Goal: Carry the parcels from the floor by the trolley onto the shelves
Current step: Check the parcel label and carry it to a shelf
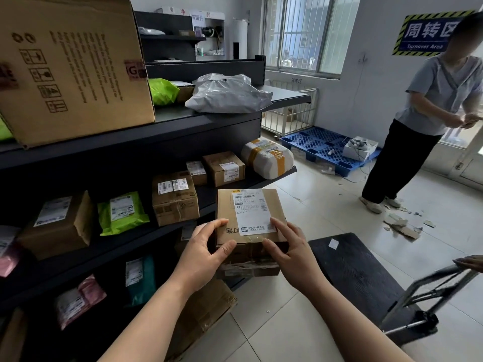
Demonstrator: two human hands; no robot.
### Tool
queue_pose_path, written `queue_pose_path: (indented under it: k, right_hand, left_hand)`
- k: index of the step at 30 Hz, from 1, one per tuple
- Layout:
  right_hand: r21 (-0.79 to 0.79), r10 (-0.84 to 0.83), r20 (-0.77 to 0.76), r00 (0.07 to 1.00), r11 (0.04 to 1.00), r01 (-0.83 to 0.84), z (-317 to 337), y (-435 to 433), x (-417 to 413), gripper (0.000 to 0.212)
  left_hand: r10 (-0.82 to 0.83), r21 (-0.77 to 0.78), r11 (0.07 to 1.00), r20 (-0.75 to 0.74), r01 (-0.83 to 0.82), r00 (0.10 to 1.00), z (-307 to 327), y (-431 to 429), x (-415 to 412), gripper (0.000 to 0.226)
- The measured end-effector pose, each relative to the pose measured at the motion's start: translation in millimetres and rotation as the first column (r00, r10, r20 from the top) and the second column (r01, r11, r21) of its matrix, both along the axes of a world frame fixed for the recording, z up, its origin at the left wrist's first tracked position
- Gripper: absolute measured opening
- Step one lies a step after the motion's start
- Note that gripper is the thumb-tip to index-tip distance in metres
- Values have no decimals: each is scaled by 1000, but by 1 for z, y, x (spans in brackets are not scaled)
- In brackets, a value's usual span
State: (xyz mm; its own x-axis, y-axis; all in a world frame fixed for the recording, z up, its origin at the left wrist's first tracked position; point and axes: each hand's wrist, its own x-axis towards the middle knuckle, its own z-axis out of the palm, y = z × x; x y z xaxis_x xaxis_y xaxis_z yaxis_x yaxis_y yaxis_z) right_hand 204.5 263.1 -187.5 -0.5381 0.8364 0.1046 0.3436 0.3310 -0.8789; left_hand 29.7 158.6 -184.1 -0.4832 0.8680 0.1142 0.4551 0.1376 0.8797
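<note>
Both bare forearms are reaching forward from the lower edge of the view, angling toward each other. The left hand point(206, 248) is gripping the near left corner of a cardboard parcel point(251, 210), fingers curling over its top and thumb pressing its front. The right hand point(290, 248) is gripping the right corner likewise.

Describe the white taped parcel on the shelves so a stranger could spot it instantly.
On the dark shelving unit at the left, take the shelf just below the grey plastic bag. At its far end, towards the blue pallet, lies a rounded bundle. Its neighbours are brown cardboard boxes; it alone is wrapped in white with yellow tape.
</note>
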Motion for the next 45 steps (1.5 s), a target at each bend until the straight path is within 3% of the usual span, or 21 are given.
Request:
queue_pose_path:
  k: [7, 16, 33, 40, 45]
  right_hand:
    - [-15, 6, 15, 1000, 1000, -5, -11, -7, -5, 59]
    - [-47, 51, -56, 997, 997, -54, -33, 2, 1, 66]
    - [-57, 169, -90, 982, 983, -174, -45, 48, 21, 75]
    - [-34, 316, -44, 948, 948, -318, -32, 61, 13, 75]
    - [-26, 488, -32, 872, 872, -489, -20, 56, -9, 73]
  left_hand:
    - [6, -49, 999, -30, -7, 1000, -10, -12, -4, 54]
    - [38, -23, 999, 36, -38, 999, -20, -12, 5, 55]
    - [189, -5, 982, 68, -189, 980, -33, 12, 40, 56]
    - [297, 6, 954, 122, -300, 947, -32, 10, 50, 55]
    - [428, 10, 901, 129, -433, 894, -32, -12, 50, 56]
